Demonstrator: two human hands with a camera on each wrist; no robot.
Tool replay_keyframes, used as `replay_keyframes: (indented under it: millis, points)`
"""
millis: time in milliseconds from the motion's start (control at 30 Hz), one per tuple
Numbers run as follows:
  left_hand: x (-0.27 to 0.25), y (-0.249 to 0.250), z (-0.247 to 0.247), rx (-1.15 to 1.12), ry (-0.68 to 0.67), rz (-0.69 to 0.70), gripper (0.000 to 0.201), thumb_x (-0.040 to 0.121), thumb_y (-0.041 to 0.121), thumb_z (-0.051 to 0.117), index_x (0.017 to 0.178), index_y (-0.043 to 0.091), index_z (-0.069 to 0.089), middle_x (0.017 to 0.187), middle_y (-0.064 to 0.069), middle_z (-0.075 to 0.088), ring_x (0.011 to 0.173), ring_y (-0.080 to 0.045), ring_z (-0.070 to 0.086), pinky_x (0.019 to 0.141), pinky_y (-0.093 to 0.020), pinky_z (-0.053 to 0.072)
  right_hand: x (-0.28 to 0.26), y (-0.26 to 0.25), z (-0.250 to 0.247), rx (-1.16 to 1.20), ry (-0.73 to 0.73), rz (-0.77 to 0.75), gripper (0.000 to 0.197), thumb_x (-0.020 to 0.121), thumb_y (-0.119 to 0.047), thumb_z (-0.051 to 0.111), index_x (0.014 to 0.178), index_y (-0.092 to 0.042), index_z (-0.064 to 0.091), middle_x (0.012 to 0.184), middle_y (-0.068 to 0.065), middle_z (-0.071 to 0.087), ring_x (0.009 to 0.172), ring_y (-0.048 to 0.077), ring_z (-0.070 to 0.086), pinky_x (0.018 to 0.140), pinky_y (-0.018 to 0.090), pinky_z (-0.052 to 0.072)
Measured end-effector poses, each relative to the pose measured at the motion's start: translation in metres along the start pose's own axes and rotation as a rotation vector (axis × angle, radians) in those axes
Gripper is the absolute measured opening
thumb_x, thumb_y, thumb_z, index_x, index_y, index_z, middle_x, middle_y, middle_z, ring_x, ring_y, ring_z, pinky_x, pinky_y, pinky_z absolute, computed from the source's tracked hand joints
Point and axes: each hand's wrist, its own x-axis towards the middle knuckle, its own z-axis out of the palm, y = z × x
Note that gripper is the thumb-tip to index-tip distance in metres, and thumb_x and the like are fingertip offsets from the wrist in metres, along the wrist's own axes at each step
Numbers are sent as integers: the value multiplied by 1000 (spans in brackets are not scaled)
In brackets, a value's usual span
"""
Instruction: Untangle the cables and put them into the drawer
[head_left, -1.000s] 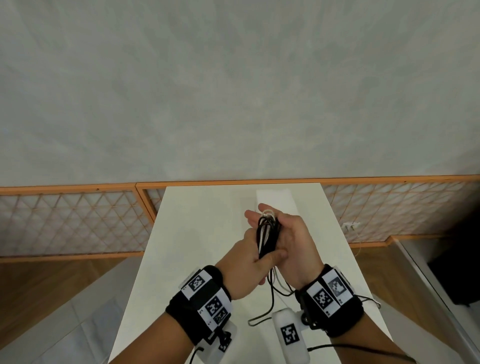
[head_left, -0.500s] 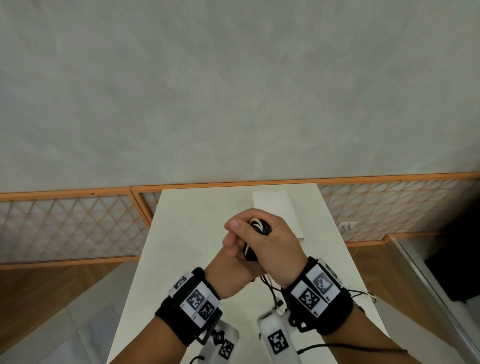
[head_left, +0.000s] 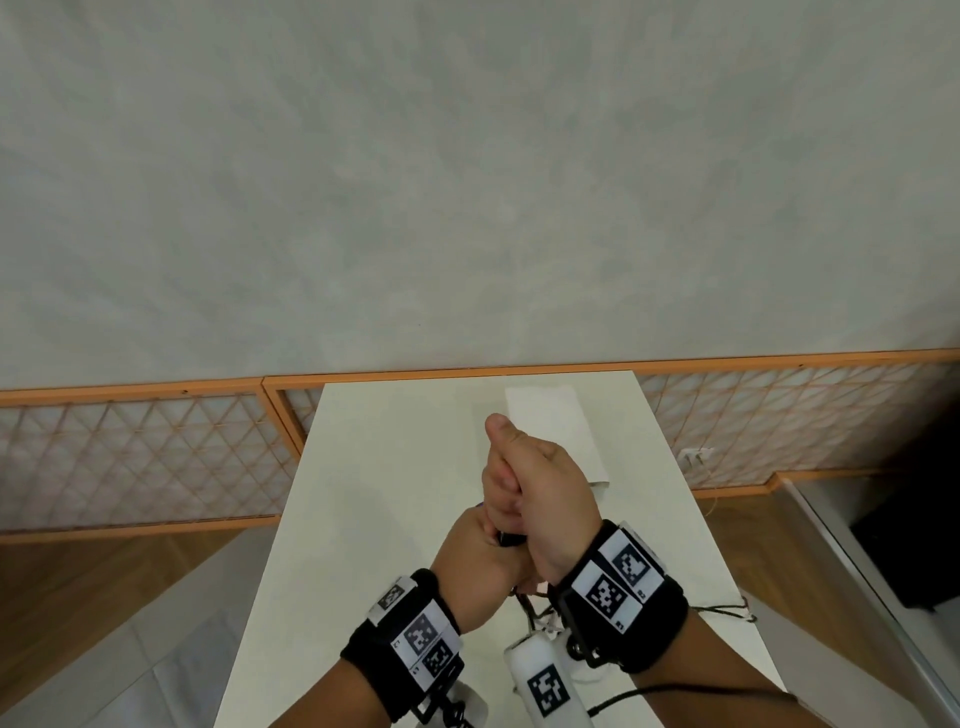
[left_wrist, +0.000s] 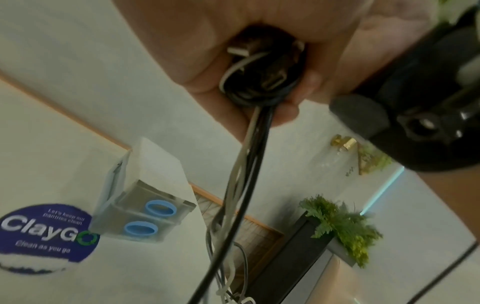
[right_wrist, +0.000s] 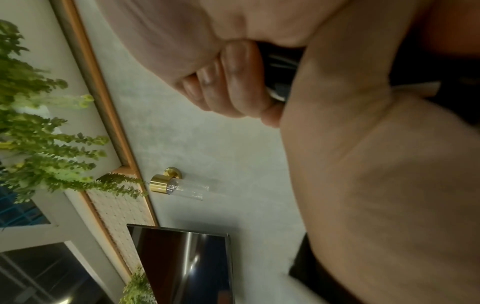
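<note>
1. Both hands are meeting above the smooth white table (head_left: 395, 499), about the middle of its top in the head view.
2. The right hand (head_left: 545, 499) is sitting uppermost, fingers curling tight into a fist around the cable bundle (left_wrist: 262, 82), thumb pointing toward 12 o'clock.
3. The left hand (head_left: 483, 566) is lying at 7 o'clock of the right one, pressing against it; its fingers are wrapping the same bundle from below, though how far they are closing is only partly showing.
4. The left wrist view is showing the bundle's end on: glossy round black cords and one pale grey cord coiling in a tight ring inside the fist, with flat metal plug tips poking out.
5. Loose cable tails (left_wrist: 233, 205) are hanging straight down from the fist toward 6 o'clock and trailing onto the table.
6. In the right wrist view, only a dark glossy sliver of cable is peeking out between the curled fingers (right_wrist: 233, 82) and the palm.
7. The drawer unit (left_wrist: 145, 197) is standing at 12 to 1 o'clock of the hands on the table: a boxy, frosted translucent plastic block with two stacked drawers, each bearing a blue oval ring pull. Both drawers are looking closed.
8. A round dark blue sticker (left_wrist: 49, 232) is lying flat on the table just beside the unit.
9. Black fabric wristbands with printed square markers are circling both wrists.
</note>
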Motion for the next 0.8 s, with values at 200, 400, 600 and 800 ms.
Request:
replay_keyframes:
  millis: [200,400,600,800]
  points:
    - [-1,15,5,-3,129,107,27,64,18,57,46,13,38,43,0,36,44,-14,30,46,-23,23,-4,-18,2,13,-47,-82,62,101,-44,56,63,-11,20,56,5,16,49,18,13,52,29,14]
    - [5,24,5,-46,215,117,38,78,6,60,50,24,45,45,10,39,44,-9,31,47,-26,27,0,-25,-1,-14,-101,-126,51,94,-57,56,69,-13,50,58,7,46,54,24,47,72,40,47]
    - [7,31,-9,-332,373,28,14,77,11,57,63,7,59,45,-7,37,41,-18,34,48,-27,30,10,2,-29,-137,-148,-127,109,65,-77,79,154,-45,25,148,-9,57,133,5,57,107,31,47]
    - [18,50,-25,-737,468,16,19,91,-3,47,83,6,61,51,-5,30,42,-20,32,46,-28,32,-3,40,-33,-466,-416,-5,43,86,-28,82,119,-21,55,94,-11,70,90,13,67,80,30,56]
